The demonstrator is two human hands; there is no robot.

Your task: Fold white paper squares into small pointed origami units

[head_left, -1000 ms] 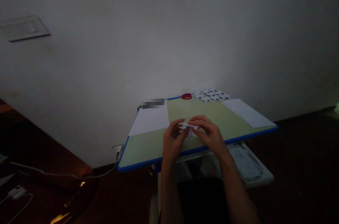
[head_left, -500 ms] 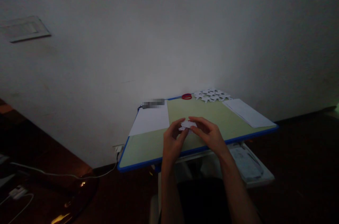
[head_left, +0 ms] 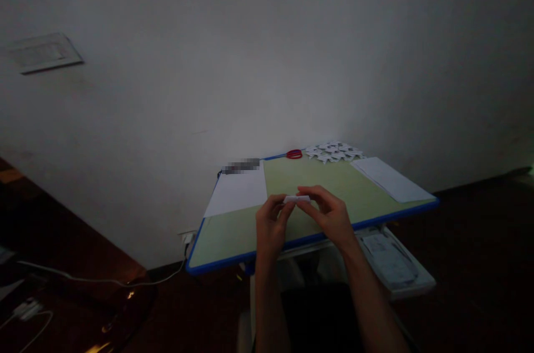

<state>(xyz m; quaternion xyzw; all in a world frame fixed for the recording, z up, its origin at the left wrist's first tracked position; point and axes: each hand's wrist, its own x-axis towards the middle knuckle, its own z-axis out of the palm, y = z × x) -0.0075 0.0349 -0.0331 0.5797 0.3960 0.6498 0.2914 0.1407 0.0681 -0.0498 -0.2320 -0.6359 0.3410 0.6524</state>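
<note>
Between my two hands is a small piece of folded white paper [head_left: 297,198], held level above the near part of the green table top [head_left: 233,236]. My left hand [head_left: 271,222] pinches its left end between thumb and fingers. On the other end, my right hand [head_left: 329,211] grips it with the thumb below and the index finger behind. The fingertips nearly meet at the paper's middle and cover part of it. Several pointed folded-paper pieces [head_left: 334,151] lie grouped at the far edge of the table.
Red-handled scissors [head_left: 294,154] lie at the back edge. A white sheet [head_left: 237,192] covers the left part, with a blurred dark item above it. More white paper [head_left: 390,178] lies at the right. A drawer tray [head_left: 392,264] sticks out below, and a wall stands behind.
The folded paper has gone from spread, pointed flaps to a flat, narrow strip seen edge-on. Both hands keep their hold and have shifted only slightly.
</note>
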